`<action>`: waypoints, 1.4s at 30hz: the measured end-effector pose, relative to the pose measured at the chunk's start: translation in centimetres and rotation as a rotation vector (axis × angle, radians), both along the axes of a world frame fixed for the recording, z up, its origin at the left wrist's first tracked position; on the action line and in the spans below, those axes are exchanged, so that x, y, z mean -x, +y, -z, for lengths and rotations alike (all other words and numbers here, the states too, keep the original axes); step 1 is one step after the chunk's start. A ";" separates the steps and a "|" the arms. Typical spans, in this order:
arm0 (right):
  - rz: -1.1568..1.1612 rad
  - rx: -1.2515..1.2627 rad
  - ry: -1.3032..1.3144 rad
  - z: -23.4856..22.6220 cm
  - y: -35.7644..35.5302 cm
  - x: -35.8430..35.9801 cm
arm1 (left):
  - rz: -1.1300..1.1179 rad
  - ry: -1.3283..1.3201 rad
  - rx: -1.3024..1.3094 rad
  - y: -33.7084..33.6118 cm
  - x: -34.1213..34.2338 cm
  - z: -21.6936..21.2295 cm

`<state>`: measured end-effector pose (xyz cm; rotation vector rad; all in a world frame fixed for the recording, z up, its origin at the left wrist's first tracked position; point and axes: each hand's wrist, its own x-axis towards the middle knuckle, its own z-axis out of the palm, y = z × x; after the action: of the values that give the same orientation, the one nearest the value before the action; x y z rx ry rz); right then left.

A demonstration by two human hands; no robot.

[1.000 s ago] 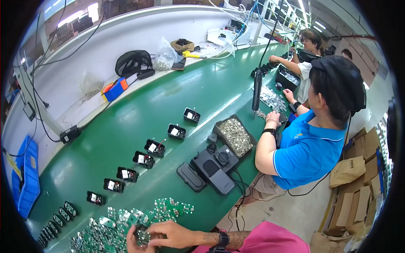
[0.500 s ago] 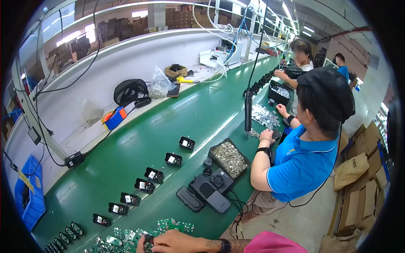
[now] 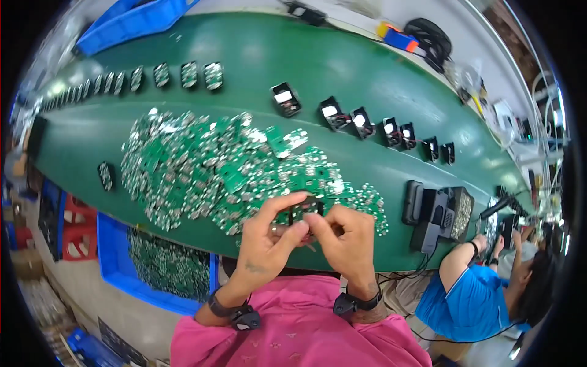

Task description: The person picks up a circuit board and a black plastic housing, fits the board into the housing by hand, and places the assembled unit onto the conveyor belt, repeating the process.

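Our left hand (image 3: 264,235) and right hand (image 3: 346,235) pinch one small green circuit board (image 3: 304,211) (orientation unclear) above the desk (image 3: 342,73) pile (image 3: 202,165).

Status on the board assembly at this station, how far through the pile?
Done: a row of black housings with boards fitted sits along the green belt.
In hand: left hand and right hand both pinch one housing at the belt's near edge.
Left: a large pile of loose green boards on the belt, plus more in the blue bin below. Looks far from finished.
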<state>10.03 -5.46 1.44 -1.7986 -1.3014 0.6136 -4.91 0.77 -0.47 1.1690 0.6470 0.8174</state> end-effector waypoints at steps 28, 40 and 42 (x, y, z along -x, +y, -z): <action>-0.149 -0.010 0.205 1.8 2.9 2.6 | -0.012 0.256 -0.009 2.4 1.4 -0.8; -0.155 0.017 0.409 1.4 3.2 -1.6 | -0.068 0.381 -0.288 3.0 -2.7 -0.3; -0.150 -0.044 0.420 1.3 2.9 -1.8 | -0.033 0.388 -0.411 2.9 -3.2 -0.4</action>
<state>11.87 -2.55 0.11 -1.4436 -1.1521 0.9786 -1.75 3.65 -0.09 1.7206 0.8412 0.7781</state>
